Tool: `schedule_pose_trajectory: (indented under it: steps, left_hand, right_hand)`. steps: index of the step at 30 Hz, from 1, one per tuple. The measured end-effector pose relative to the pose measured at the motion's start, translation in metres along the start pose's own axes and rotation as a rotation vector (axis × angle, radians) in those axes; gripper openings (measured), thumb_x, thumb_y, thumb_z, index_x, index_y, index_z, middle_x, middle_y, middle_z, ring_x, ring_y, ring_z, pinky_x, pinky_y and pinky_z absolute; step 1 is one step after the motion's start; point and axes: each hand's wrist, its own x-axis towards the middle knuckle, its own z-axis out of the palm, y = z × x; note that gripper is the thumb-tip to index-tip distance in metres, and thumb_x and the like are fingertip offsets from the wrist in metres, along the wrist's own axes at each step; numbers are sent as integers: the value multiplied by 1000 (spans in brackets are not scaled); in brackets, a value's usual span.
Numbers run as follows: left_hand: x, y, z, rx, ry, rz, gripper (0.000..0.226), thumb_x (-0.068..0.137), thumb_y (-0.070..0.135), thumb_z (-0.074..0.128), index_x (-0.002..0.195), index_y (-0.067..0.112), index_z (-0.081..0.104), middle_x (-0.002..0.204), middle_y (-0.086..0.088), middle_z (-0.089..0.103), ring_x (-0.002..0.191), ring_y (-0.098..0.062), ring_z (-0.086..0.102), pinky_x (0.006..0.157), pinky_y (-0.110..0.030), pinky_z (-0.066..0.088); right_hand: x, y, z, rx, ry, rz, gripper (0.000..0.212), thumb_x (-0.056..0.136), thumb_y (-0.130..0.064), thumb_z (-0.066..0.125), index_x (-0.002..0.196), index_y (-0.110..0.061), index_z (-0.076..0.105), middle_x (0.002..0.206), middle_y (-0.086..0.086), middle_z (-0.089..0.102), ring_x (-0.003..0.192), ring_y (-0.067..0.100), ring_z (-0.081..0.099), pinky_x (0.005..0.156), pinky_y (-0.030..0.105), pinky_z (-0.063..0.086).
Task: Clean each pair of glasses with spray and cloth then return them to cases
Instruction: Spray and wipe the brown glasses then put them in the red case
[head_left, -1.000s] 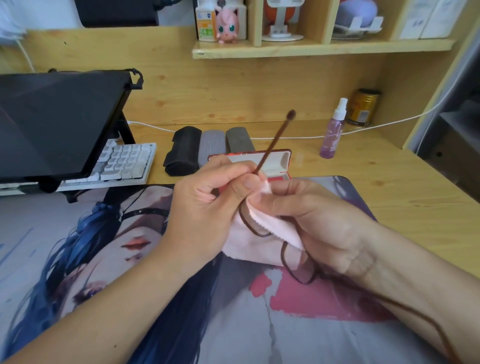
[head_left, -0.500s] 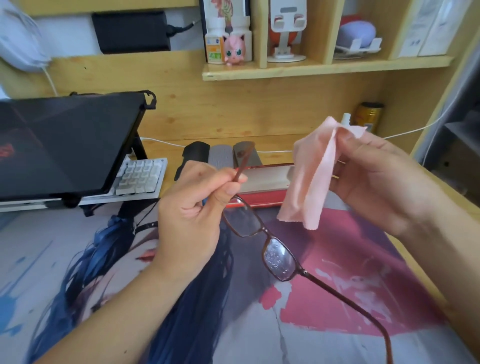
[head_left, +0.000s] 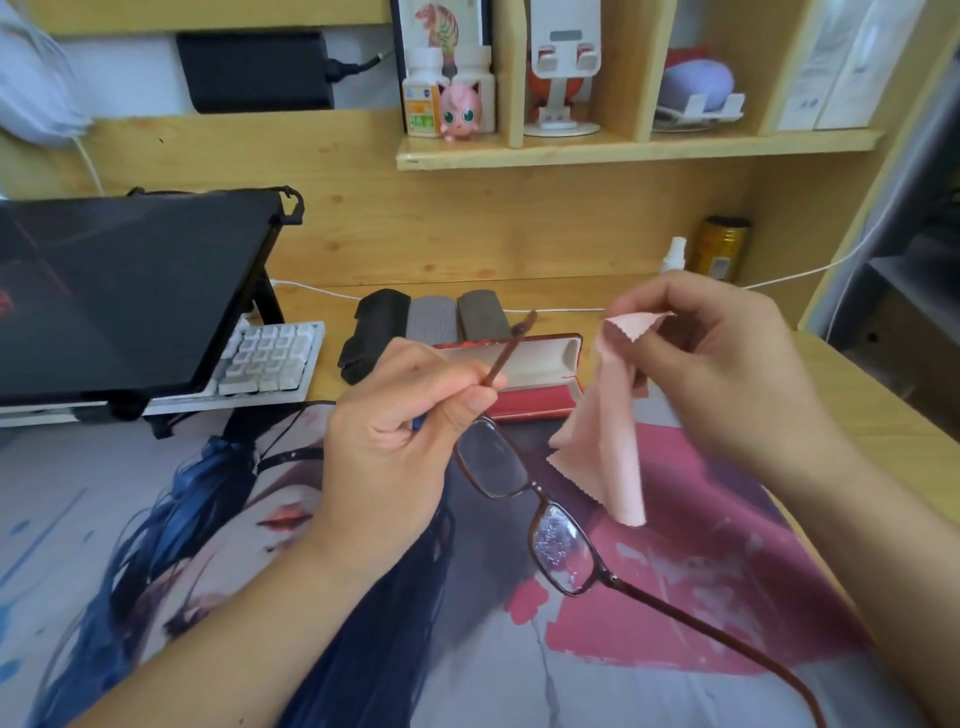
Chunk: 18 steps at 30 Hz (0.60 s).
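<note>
My left hand pinches one temple of the brown-framed glasses, holding them above the desk mat. The near lens carries spray droplets; the far lens looks clear. Beside the glasses, a pink cloth hangs from the fingertips of my right hand, not touching the lenses. Just behind my hands an open red case lies on the desk. Three shut cases, black, grey and dark grey, stand in a row behind it. Only the white top of the spray bottle shows above my right hand.
A printed desk mat covers the near desk. A dark screen on a stand and a white keyboard fill the left. A gold can stands at the back wall. A white cable runs behind the cases. Shelves above hold small items.
One second ago both hands rubbed the cloth on the glasses. My right hand has lifted the cloth off to the right, and the glasses now hang free from my left hand.
</note>
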Motion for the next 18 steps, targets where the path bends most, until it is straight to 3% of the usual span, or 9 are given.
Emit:
schedule_pose_trajectory:
  steps: [3, 7, 9, 12, 14, 15, 17, 18]
  left_hand:
    - [-1, 0, 2, -17, 0, -30, 11, 94, 21, 64, 98, 22, 74, 87, 4, 66, 84, -25, 60, 77, -28, 47]
    - [-1, 0, 4, -50, 10, -59, 12, 94, 24, 64, 99, 23, 74, 88, 10, 67, 86, -23, 62, 78, -29, 49]
    - [0, 0, 4, -72, 17, -74, 13, 95, 27, 64, 103, 24, 74, 90, 15, 67, 88, -21, 62, 78, -28, 49]
    - [0, 1, 3, -75, 24, -80, 13, 95, 27, 64, 104, 25, 74, 90, 15, 67, 88, -20, 62, 79, -29, 49]
    - [0, 1, 3, -61, 11, -65, 13, 95, 28, 64, 102, 25, 74, 89, 14, 67, 88, -22, 62, 78, -31, 50]
    - [0, 2, 3, -52, 3, -58, 12, 95, 28, 64, 101, 25, 74, 89, 13, 67, 88, -23, 62, 77, -32, 50]
    - [-1, 2, 4, -40, -5, -55, 11, 94, 25, 64, 98, 23, 75, 88, 8, 67, 86, -25, 62, 76, -34, 51]
    - [-2, 1, 4, -35, -5, -55, 11, 94, 23, 65, 94, 22, 76, 88, 6, 67, 86, -26, 62, 75, -35, 51]
  right_hand:
    - [0, 5, -2, -124, 45, -24, 17, 88, -16, 75, 78, -18, 62, 71, 2, 64, 60, 10, 58, 55, 22, 46]
    - [4, 6, -10, -401, 189, -261, 35, 92, -26, 67, 63, -10, 55, 91, 4, 52, 89, 22, 50, 78, 30, 41]
    - [5, 7, -14, -475, 201, -317, 44, 96, -26, 61, 59, -2, 56, 88, 5, 53, 88, 24, 50, 77, 34, 41]
    - [5, 10, -8, -341, 99, -39, 56, 104, -34, 51, 58, -5, 38, 56, 1, 38, 53, 13, 35, 51, 34, 31]
    - [1, 9, 5, -217, -24, 244, 52, 104, -42, 47, 60, -15, 37, 55, -3, 30, 48, 8, 26, 47, 30, 20]
    - [-2, 7, 11, -66, -64, 379, 48, 103, -43, 47, 63, -18, 42, 57, 0, 34, 47, 9, 30, 46, 29, 22]
    - [-6, -1, 22, 443, -127, 604, 44, 104, -40, 46, 73, -11, 56, 65, 11, 57, 51, 15, 57, 49, 24, 45]
    - [-8, -6, 25, 694, -203, 648, 46, 104, -39, 44, 87, -2, 64, 81, 18, 69, 70, 22, 71, 63, 30, 58]
